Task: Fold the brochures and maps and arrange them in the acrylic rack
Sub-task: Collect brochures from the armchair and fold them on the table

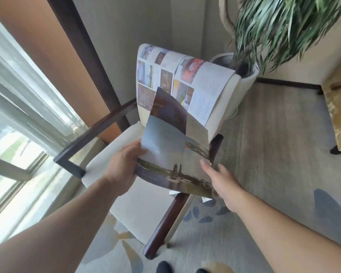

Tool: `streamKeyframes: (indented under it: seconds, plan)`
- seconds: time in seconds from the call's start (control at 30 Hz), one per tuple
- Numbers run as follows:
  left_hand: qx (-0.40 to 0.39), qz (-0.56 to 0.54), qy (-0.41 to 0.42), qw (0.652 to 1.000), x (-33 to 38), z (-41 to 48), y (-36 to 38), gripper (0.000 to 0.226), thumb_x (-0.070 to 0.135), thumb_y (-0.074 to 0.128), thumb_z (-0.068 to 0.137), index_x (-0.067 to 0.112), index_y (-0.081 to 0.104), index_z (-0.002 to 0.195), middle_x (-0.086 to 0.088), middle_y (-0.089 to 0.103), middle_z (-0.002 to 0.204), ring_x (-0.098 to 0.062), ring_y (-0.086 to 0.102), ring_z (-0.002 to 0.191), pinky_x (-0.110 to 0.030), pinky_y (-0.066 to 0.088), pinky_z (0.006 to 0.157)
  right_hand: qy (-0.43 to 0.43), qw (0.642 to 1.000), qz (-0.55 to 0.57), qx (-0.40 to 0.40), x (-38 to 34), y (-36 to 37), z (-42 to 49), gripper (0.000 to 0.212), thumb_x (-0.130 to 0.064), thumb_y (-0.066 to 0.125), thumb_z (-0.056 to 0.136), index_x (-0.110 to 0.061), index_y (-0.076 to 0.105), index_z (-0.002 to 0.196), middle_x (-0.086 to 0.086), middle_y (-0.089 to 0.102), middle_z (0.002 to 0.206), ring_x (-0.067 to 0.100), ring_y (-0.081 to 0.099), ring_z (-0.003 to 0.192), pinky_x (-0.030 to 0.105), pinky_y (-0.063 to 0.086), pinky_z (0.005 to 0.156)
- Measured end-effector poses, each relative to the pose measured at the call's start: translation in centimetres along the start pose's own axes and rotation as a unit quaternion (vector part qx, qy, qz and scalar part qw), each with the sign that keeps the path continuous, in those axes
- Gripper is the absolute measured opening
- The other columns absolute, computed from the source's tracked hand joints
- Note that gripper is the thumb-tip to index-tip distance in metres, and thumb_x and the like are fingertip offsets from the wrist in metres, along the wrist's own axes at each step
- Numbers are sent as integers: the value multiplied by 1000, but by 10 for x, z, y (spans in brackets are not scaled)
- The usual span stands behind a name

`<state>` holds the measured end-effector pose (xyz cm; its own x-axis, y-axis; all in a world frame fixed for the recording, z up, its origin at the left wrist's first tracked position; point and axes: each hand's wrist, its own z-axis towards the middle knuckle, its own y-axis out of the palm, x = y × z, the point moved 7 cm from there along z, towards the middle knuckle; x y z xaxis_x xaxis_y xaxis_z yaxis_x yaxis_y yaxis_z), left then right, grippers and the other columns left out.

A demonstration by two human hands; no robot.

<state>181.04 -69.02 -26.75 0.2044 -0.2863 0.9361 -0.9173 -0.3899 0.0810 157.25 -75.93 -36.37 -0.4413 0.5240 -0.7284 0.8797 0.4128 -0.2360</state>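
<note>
A person looks down at a cream-cushioned chair [130, 203] with dark wooden arms, in the centre of the frame. The left arm reaches in from the lower left, forearm bare and nearly straight. The left hand [124, 166] shows its back to the camera and grips the left edge of a brochure [171, 154], with its fingers curled out of sight beneath the paper. The brochure is held in the air over the chair seat, its visible panel showing a grey sky, water and a pagoda. A darker panel rises behind it toward the backrest. The right arm comes in from the lower right. The right hand [222, 180] is unclenched, fingers straight and slightly spread, their tips at the brochure's right edge; it clasps nothing that can be seen. A printed spread [185, 75] of small photos and text is draped over the top of the backrest; whether it is part of the same sheet cannot be told. A potted plant [283, 26] fills the upper right, a window [18, 115] runs down the left, and patterned carpet [274, 144] covers the floor on the right.
</note>
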Motion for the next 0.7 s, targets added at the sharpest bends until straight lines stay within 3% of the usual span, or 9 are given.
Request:
streamKeyframes:
  seconds: [0.07,0.13,0.2,0.3,0.4,0.47,0.53,0.63,0.7]
  plan:
    - [-16,-23,3,1000,13,-6,-2,38,2,36,89,-10,57,118,-27,63,107,-40,59,98,-47,45,87,23,994,82,-68,-4,14,-3,117,-92,62,44,-30,45,142,-2,50,144,25,46,132,50,35,111]
    - [-19,-22,10,1000,24,-12,-8,40,3,34,90,-8,57,121,-26,63,109,-40,60,98,-47,45,86,22,984,143,-107,-15,25,-4,101,-85,72,39,-30,63,124,-2,62,130,25,55,123,52,39,108]
    - [-5,-17,13,1000,29,-16,-19,41,2,34,90,-2,58,124,-27,63,112,-42,60,99,-53,45,91,7,979,177,-101,-26,28,-5,78,-72,80,52,-27,69,114,-1,68,121,27,60,116,52,44,104]
    - [59,-3,6,998,28,-20,-45,39,6,42,87,1,63,119,-33,61,117,-54,57,106,-65,41,99,-46,985,166,-17,-42,16,-3,32,-47,74,80,-23,69,100,4,70,110,27,65,103,47,51,96]
    - [119,48,0,992,25,-24,-61,30,4,49,85,9,73,103,-27,68,106,-51,61,102,-58,45,98,-139,985,79,57,-69,2,-9,8,-24,63,88,-16,62,88,7,67,89,25,60,79,35,46,70]
    - [162,84,-15,983,21,-28,-65,34,0,51,86,20,78,80,-9,73,83,-36,65,84,-45,49,86,-200,975,4,97,-90,1,-25,7,-19,57,86,-16,54,81,1,56,75,24,51,69,34,39,61]
    - [153,82,-30,984,16,-31,-56,38,-4,49,86,18,76,73,-7,70,74,-30,63,74,-39,47,74,-262,955,-83,114,-111,12,-47,11,-18,54,84,-19,45,78,-2,53,73,26,49,68,37,40,61]
    - [90,62,-52,993,12,-34,-29,29,-8,45,82,7,69,83,-16,60,75,-28,57,65,-31,42,59,-326,932,-156,16,-128,53,-78,18,-23,51,85,-25,36,77,-4,49,73,18,46,64,34,37,57]
    - [42,37,-64,996,11,-36,-11,29,-9,43,80,-2,63,99,-19,59,79,-31,60,66,-30,48,56,-330,927,-168,-53,-130,78,-90,16,-28,53,85,-29,38,80,-10,49,82,6,47,68,25,37,58]
